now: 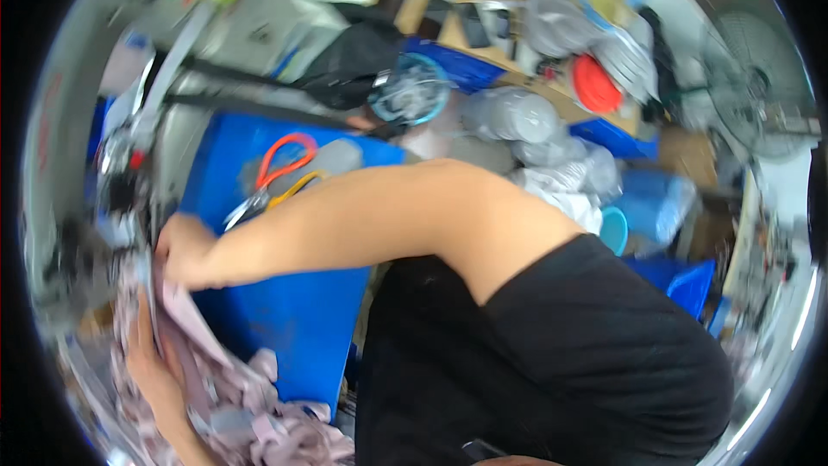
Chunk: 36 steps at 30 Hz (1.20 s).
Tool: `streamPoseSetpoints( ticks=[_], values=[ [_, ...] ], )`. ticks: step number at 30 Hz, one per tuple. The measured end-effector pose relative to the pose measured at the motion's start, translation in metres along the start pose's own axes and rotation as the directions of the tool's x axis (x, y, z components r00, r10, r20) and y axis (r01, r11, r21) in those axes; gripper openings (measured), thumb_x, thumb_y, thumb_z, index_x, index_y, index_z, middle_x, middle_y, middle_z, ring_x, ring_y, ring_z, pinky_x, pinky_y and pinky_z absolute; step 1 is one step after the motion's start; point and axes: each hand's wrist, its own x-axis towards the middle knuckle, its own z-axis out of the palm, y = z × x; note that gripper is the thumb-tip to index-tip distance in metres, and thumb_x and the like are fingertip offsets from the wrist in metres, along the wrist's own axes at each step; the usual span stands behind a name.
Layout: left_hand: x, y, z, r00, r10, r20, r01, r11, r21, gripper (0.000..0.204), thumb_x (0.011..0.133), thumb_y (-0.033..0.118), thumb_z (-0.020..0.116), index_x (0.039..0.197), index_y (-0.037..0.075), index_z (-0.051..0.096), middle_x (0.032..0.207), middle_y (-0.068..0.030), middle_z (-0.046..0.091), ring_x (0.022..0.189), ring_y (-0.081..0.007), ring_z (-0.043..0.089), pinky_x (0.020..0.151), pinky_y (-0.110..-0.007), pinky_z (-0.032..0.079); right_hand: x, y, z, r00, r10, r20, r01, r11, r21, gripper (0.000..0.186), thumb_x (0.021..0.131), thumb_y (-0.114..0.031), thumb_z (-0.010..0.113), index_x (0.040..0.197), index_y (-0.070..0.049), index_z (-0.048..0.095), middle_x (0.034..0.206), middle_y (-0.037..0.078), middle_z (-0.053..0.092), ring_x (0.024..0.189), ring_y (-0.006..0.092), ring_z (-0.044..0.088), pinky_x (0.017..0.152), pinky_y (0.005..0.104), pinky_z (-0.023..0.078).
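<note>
My right arm reaches across my body to the left. My right hand (183,250) is closed on the top of a pale pink fabric piece (191,315) at the left edge of a blue table (293,302). My left hand (148,364) lies lower left, its fingers closed on the same pink fabric above a pile of pink and grey fabric pieces (259,427). A grey machine (112,181) stands just beyond both hands. The picture is blurred by motion.
Scissors with orange handles (289,155) and a yellow-handled pair (293,187) lie on the blue table behind my arm. Clear plastic bags (526,125), a red lid (595,85), blue bins (686,280) and a fan (759,91) crowd the right and back.
</note>
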Motion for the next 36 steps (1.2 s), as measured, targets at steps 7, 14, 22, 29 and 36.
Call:
streamPoseSetpoints(
  ticks=[7, 14, 22, 29, 36],
  values=[
    [0.030, -0.001, -0.022, 0.990, 0.017, 0.140, -0.041, 0.984, 0.171, 0.068, 0.085, -0.003, 0.058, 0.146, 0.027, 0.061, 0.093, -0.0146, 0.060, 0.076, -0.0344, 0.065, 0.067, -0.046, 0.053, -0.006, -0.006, -0.069, 0.945, 0.101, 0.312, -0.206, 0.923, 0.326, 0.033, 0.080, -0.004, 0.076, 0.113, 0.000, 0.076, 0.087, 0.007, 0.074, 0.064, 0.0101, 0.063, 0.049, 0.0250, 0.046],
    [0.027, 0.000, -0.028, 0.989, 0.012, 0.144, -0.045, 0.973, 0.225, 0.062, 0.085, 0.002, 0.063, 0.142, 0.026, 0.066, 0.093, -0.0116, 0.061, 0.073, -0.0310, 0.067, 0.067, -0.042, 0.055, -0.012, -0.018, -0.068, 0.907, 0.145, 0.394, -0.275, 0.914, 0.297, 0.030, 0.089, -0.004, 0.071, 0.118, 0.000, 0.074, 0.090, 0.003, 0.072, 0.068, 0.0074, 0.060, 0.053, 0.0237, 0.045],
    [0.040, 0.002, -0.034, 0.989, 0.053, 0.139, -0.103, 0.917, 0.384, 0.055, 0.085, 0.007, 0.064, 0.138, 0.019, 0.069, 0.092, -0.0112, 0.060, 0.073, -0.0280, 0.069, 0.066, -0.040, 0.055, -0.001, -0.015, -0.056, 0.930, 0.152, 0.334, -0.282, 0.880, 0.383, 0.026, 0.089, -0.006, 0.075, 0.115, 0.000, 0.076, 0.083, 0.001, 0.069, 0.067, 0.0067, 0.059, 0.055, 0.0233, 0.047],
    [0.044, 0.018, -0.025, 0.997, 0.002, 0.075, -0.033, 0.908, 0.418, 0.047, 0.084, 0.008, 0.065, 0.130, 0.012, 0.072, 0.099, -0.0122, 0.066, 0.076, -0.0284, 0.072, 0.070, -0.037, 0.058, 0.001, -0.010, -0.052, 0.937, 0.136, 0.322, -0.265, 0.876, 0.402, 0.022, 0.092, -0.008, 0.076, 0.112, 0.001, 0.076, 0.082, 0.001, 0.070, 0.066, 0.0068, 0.059, 0.056, 0.0238, 0.047],
    [0.051, 0.046, -0.006, 0.988, -0.145, 0.058, 0.106, 0.894, 0.436, 0.045, 0.083, 0.008, 0.067, 0.128, 0.005, 0.070, 0.095, -0.0129, 0.069, 0.074, -0.0269, 0.074, 0.063, -0.035, 0.058, 0.000, -0.007, -0.049, 0.947, 0.110, 0.303, -0.239, 0.869, 0.433, 0.022, 0.093, -0.010, 0.077, 0.112, 0.001, 0.077, 0.086, 0.003, 0.073, 0.067, 0.0078, 0.061, 0.057, 0.0252, 0.049]
  ],
)
